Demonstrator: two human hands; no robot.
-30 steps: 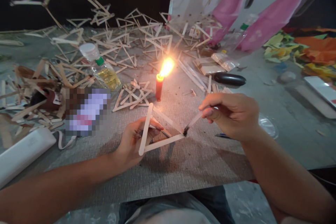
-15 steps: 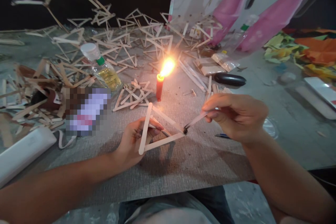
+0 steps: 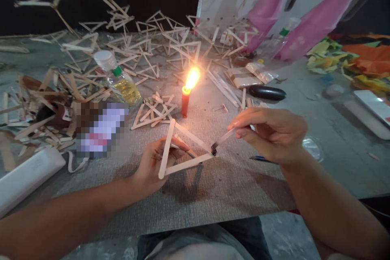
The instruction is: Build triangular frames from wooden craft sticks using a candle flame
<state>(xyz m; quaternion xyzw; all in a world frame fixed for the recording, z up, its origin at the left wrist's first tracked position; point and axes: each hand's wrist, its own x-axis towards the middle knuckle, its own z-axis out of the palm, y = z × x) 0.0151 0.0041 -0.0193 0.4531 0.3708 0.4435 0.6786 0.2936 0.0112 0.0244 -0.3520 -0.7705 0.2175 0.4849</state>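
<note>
My left hand [image 3: 158, 162] is closed on a triangle of popsicle sticks [image 3: 185, 165], held up off the table with one corner towards the right. Between the thumb and fingers of my right hand [image 3: 271, 132] is a translucent glue stick [image 3: 224, 137]. Its blackened, melted tip touches the triangle's right corner. Behind the triangle a red candle [image 3: 185, 103] stands upright and burns with a bright flame. Several joined popsicle-stick pieces [image 3: 155, 109] lie left of the candle.
Many popsicle-stick triangles [image 3: 146, 46] spread across the back. A bottle of yellow liquid [image 3: 124, 87], a blurred-out phone [image 3: 103, 130] and a white power bank [image 3: 33, 176] are left. A black oval object [image 3: 267, 92], a blue pen-like tool [image 3: 258, 158] and pink spray bottles [image 3: 317, 24] are right.
My right hand has shifted slightly left with the glue stick, its tip still at the triangle's corner. The triangle has moved a little left. The candle flame leans less.
</note>
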